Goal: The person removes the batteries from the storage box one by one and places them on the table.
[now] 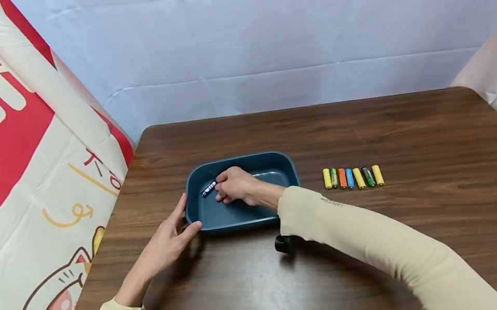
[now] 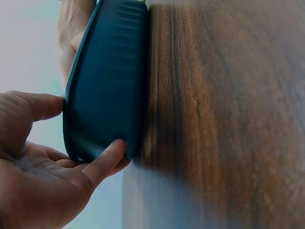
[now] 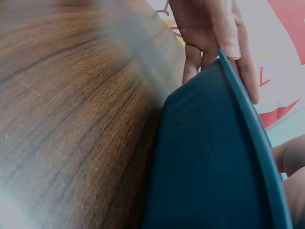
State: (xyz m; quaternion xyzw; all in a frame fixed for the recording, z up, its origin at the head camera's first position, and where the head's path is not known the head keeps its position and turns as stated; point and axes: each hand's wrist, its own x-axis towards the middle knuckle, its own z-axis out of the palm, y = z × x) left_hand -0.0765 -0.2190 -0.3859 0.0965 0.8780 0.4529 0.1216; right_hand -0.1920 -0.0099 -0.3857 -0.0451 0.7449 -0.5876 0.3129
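A dark blue plastic bin [image 1: 248,224] stands on the wooden table. My left hand [image 1: 170,244] grips its near left corner, thumb at the rim and fingers against the outer wall, as the left wrist view shows closely with the bin's side [image 2: 107,71]. Inside the bin, my right hand [image 1: 239,185] pinches one end of a dark battery [image 1: 209,189] with pale lettering, low over the bin's floor at the left. In the right wrist view the bin wall [image 3: 205,143] hides most of the right hand; the left hand [image 3: 209,33] shows at the far corner.
Right of the bin, several batteries stand in a row: yellow [image 1: 327,178], green, orange [image 1: 342,178], blue [image 1: 349,178] and more. Black wrist straps show under both sleeves. A white cloth [image 1: 262,43] hangs behind the table [image 1: 429,236], a printed one at left.
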